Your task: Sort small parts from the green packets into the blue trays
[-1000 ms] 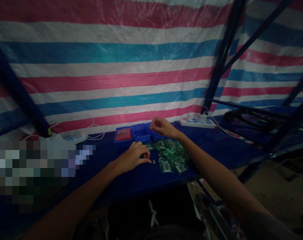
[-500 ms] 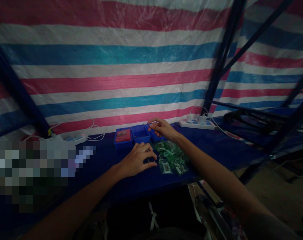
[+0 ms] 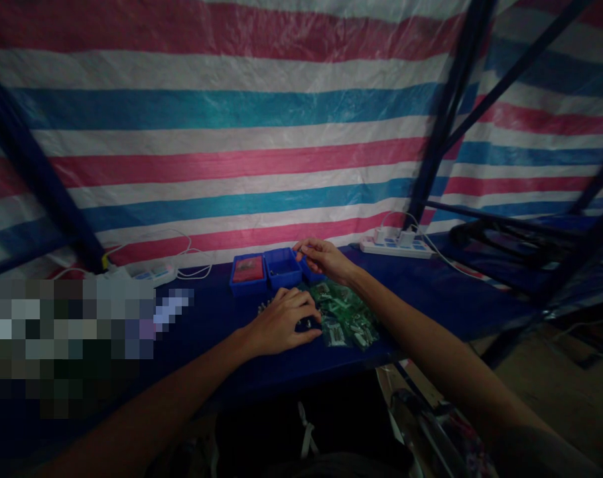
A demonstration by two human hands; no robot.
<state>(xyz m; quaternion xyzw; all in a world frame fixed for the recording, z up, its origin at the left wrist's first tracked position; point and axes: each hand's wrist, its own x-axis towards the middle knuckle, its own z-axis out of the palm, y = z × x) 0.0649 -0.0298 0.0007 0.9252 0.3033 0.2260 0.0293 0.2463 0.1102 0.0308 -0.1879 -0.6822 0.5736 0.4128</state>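
My left hand [image 3: 285, 322] is low over the blue table [image 3: 206, 345], palm down, with curved fingers and the thumb apart. Small shiny metal pieces [image 3: 263, 307] show beside its knuckles, and a few more glint between thumb and forefinger; their kind is too small to tell. My right hand [image 3: 327, 260] hovers at the rightmost blue bin [image 3: 308, 271], partly covering it. Its fingers are curled together, and whatever they hold, if anything, is hidden. Below it lies a pile of clear and green plastic bags [image 3: 348, 312] containing small metal parts.
Behind the hands, one blue bin [image 3: 249, 287] holds a red packet [image 3: 248, 268]; the middle bin [image 3: 284, 277] has a few small pieces. White power strips stand at right [image 3: 397, 248] and left [image 3: 154, 275], with cables. Blue metal posts [image 3: 433, 153] rise before a striped sheet.
My left hand has shifted slightly right, nearer the bags, uncovering small metal pieces by its knuckles. My right hand stays at the rightmost bin. The view has shifted slightly.
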